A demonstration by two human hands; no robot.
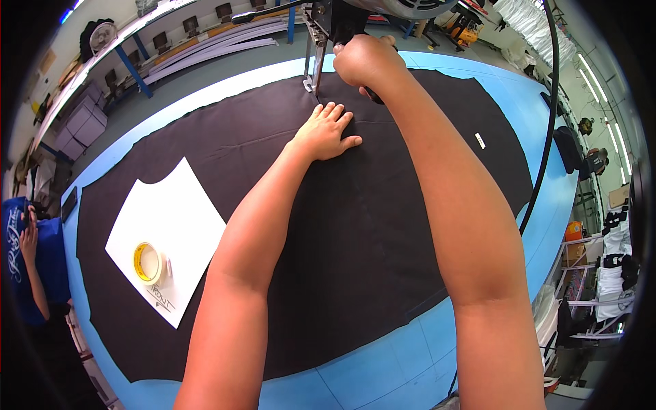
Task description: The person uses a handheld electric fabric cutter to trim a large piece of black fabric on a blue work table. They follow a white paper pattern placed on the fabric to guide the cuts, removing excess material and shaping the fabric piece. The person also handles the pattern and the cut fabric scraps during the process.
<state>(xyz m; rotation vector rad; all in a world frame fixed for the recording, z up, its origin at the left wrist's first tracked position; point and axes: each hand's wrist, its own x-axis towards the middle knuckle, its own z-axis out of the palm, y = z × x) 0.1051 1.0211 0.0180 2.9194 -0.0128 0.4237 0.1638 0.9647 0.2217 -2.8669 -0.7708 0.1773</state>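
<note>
My right hand [369,60] is closed around the dark handle of an upright fabric cutting machine [333,24]. The machine's metal blade guide and foot [311,82] stand at the far part of a large spread of black fabric [355,260]. Just nearer than the foot, my left hand [324,134] lies flat on the cloth, fingers spread. A white paper pattern piece [184,205] rests on the fabric at the left. On top of it sits a roll of tape [149,264]. A small white label [480,141] lies on the cloth at the right.
Beneath the fabric is a light-blue table [383,372]. A black cable [549,137] hangs down on the right. Another person in a blue shirt [49,253] stands at the left edge. A long workbench [147,34] runs behind; racks with white goods [615,266] stand at right.
</note>
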